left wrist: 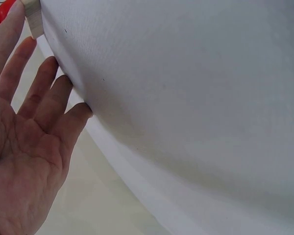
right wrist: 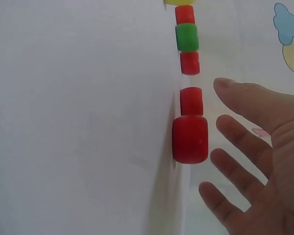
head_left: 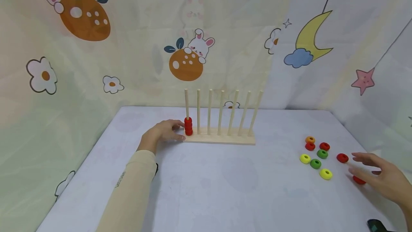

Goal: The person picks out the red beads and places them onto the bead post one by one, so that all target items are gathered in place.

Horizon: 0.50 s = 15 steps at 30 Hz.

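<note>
A light wooden rack with a row of upright pegs stands at the table's middle back. Red beads are stacked on its leftmost peg. My left hand touches the rack's left end, thumb toward the front corner. In the left wrist view its fingers lie spread and fairly straight beside the wooden end. Over at the right, my right hand hovers with parted fingers above a red bead, partly hidden beneath it. The right wrist view shows no bead between the fingers.
Loose beads lie left of my right hand: red, green, yellow and orange. A dark object shows at the bottom right edge. Printed cloth hangs behind the white table.
</note>
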### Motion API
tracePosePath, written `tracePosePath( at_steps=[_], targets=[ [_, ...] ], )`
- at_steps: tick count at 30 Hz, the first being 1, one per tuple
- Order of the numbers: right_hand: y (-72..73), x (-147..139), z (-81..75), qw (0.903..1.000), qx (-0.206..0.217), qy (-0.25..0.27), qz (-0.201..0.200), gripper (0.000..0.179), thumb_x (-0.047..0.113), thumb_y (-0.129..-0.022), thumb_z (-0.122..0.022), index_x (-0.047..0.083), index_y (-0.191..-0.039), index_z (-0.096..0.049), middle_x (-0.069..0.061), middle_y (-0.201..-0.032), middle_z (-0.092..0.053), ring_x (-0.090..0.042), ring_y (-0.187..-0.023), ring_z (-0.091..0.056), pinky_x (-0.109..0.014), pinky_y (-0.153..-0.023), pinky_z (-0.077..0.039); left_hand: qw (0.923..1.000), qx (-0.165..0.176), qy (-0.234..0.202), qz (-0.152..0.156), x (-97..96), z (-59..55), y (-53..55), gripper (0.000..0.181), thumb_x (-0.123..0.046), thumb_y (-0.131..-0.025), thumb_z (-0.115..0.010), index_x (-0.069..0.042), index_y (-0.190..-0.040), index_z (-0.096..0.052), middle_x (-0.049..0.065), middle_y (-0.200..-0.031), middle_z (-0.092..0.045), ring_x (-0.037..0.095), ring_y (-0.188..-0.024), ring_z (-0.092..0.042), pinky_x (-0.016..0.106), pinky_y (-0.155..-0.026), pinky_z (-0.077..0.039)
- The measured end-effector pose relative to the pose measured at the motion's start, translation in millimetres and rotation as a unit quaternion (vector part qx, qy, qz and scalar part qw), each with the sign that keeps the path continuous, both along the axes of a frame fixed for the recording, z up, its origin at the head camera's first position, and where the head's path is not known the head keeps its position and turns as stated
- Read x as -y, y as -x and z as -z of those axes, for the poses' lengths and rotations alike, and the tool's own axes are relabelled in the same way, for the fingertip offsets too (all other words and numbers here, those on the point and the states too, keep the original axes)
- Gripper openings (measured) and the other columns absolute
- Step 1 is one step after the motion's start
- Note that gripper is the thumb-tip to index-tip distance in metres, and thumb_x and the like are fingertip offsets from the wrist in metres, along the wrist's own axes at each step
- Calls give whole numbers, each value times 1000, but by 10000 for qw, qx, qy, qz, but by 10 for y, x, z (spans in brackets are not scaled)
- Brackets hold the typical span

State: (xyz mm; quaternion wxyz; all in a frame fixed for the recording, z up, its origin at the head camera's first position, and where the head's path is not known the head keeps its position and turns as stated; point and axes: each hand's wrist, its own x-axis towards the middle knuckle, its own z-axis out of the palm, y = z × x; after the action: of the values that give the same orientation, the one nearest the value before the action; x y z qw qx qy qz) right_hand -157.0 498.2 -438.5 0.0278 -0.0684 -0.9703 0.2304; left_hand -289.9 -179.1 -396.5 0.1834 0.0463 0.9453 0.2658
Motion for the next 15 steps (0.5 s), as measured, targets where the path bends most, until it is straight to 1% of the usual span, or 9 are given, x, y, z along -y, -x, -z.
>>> tracePosePath(
  at_steps=[5, 8, 11, 15],
  targets=[
    [-83, -23, -11, 9998, 189, 25, -60, 83, 46, -98, -68, -9, -148, -33, -43, -137, -37, -61, -118, -34, -80, -89, -41, 10000, 12, 22, 6, 1, 3, 1, 61, -36, -88, -81, -29, -143, -57, 9, -152, -52, 33, -142, -42, 64, -113, -37],
    [-119, -41, -17, 9995, 304, 28, -45, 83, 43, -97, -71, -9, -149, -32, -43, -139, -35, -62, -118, -32, -78, -86, -44, 10000, 12, 45, 17, 3, 1, 5, 62, -37, -88, -80, -30, -144, -56, 10, -153, -51, 34, -143, -41, 65, -112, -37],
    [-145, -49, -18, 9995, 319, -40, -46, 81, 37, -94, -76, -9, -147, -34, -43, -138, -36, -63, -115, -35, -76, -84, -47, 10000, 26, 55, -16, -3, 2, 8, 63, -38, -87, -81, -29, -145, -56, 11, -153, -50, 35, -143, -41, 66, -112, -37],
    [-169, -50, -29, 9993, 316, -113, -176, 79, 29, -92, -79, -11, -145, -35, -43, -135, -38, -61, -109, -42, -71, -80, -52, 10000, 32, 28, -27, -12, -3, 6, 64, -38, -87, -81, -29, -145, -56, 12, -153, -50, 36, -143, -41, 67, -112, -36]
  ],
)
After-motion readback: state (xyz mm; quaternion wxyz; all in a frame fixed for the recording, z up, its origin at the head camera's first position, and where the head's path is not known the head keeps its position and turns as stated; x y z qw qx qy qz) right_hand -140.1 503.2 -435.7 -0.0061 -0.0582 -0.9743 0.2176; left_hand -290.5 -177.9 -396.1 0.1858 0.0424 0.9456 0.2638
